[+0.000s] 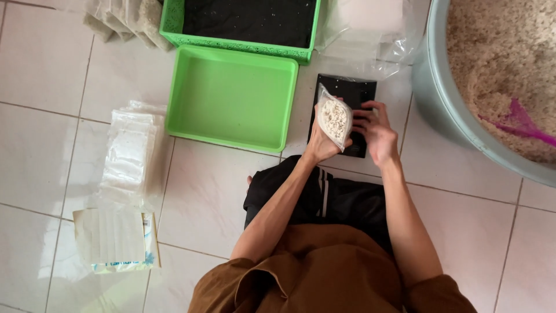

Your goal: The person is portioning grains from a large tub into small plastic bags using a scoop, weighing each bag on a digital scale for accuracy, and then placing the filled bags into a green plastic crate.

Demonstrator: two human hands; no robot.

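My left hand (320, 143) holds a small clear plastic bag (334, 117) filled with pale grain, gripping it from below. My right hand (375, 132) touches the bag's right side, fingers bent at its open edge. Both hands hover over a black flat device (353, 93) lying on the tiled floor. An empty light-green plastic tray (231, 98) sits just left of the hands.
A large grey basin (440, 110) at right holds pale grain and a pink scoop (518, 122). A green basket (240, 42) with dark contents stands at the top. Stacks of clear bags (128, 152) and a paper pack (116, 240) lie at left. More filled bags (124, 20) are top left.
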